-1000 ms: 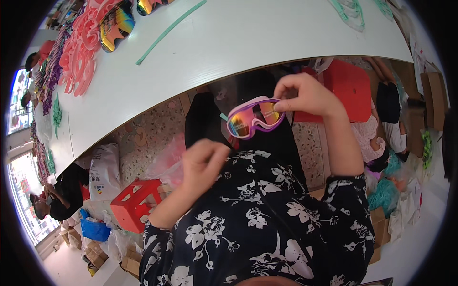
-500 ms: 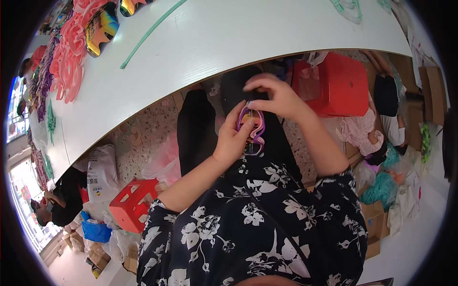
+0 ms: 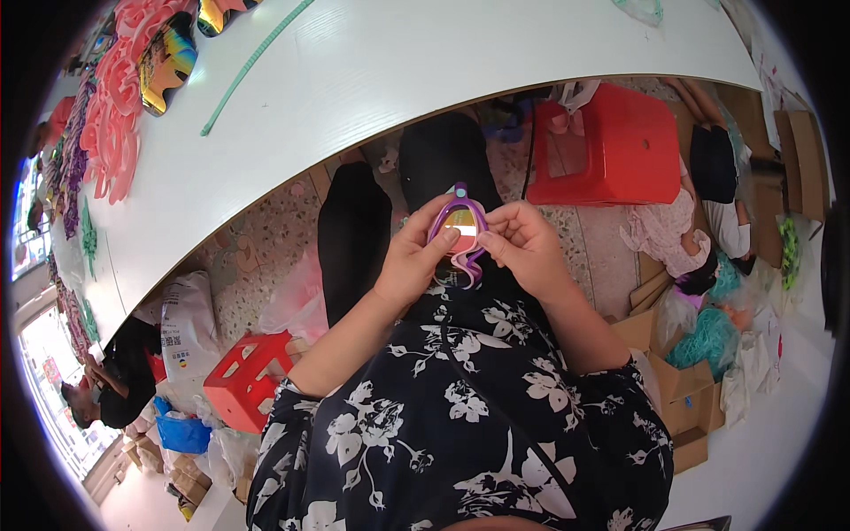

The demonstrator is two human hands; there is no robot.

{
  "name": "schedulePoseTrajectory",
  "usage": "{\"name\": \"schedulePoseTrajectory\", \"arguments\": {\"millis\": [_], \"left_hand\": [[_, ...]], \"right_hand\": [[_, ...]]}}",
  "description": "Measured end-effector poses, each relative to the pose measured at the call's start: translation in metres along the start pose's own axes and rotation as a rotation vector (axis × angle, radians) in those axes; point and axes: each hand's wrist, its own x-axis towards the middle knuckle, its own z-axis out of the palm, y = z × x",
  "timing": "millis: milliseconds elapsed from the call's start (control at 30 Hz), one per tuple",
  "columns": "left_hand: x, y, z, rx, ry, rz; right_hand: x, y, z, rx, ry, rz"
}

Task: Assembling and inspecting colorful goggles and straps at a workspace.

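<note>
Above my lap, I hold a pair of goggles with a purple frame and a shiny, mirror-like lens, turned on end. My left hand grips the left rim, its thumb lying across the lens. On the opposite rim, the thumb and fingers of my right hand pinch the frame. A small purple end with a pale teal spot sticks up at the top of the goggles. The lower part of the frame curves in a wavy line, with a pinkish inner edge.
A white table spans the front, bearing pink goggle frames, mirrored lenses and a green strap. Red stools stand right and left. Cardboard boxes lie at right. Other people sit at both sides.
My right hand has come down from above the goggles onto their right rim. The lens now faces up more openly. The view has shifted slightly.
</note>
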Motion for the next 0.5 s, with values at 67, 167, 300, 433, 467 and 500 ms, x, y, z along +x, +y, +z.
{"name": "schedulePoseTrajectory", "arguments": {"millis": [67, 167, 300, 433, 467, 500], "left_hand": [[-0.001, -0.004, -0.002, -0.024, -0.01, -0.017], [-0.005, 0.002, 0.003, 0.011, -0.037, -0.03], [-0.004, -0.003, 0.002, 0.319, 0.004, 0.125], [-0.001, 0.011, 0.001, 0.886, 0.113, 0.447], [-0.003, 0.018, 0.003, 1.027, 0.163, 0.545], [-0.007, 0.022, 0.004, 1.021, 0.191, 0.527]], "right_hand": [[0.001, 0.006, -0.006, 0.053, -0.03, 0.067], [0.003, 0.002, -0.006, 0.084, -0.057, 0.125], [0.007, -0.002, 0.0, 0.032, -0.065, 0.17], [0.009, 0.002, -0.001, 0.021, -0.033, 0.165], [0.01, 0.001, -0.001, 0.018, -0.035, 0.166], [0.011, 0.001, -0.001, 0.015, -0.037, 0.167]]}}
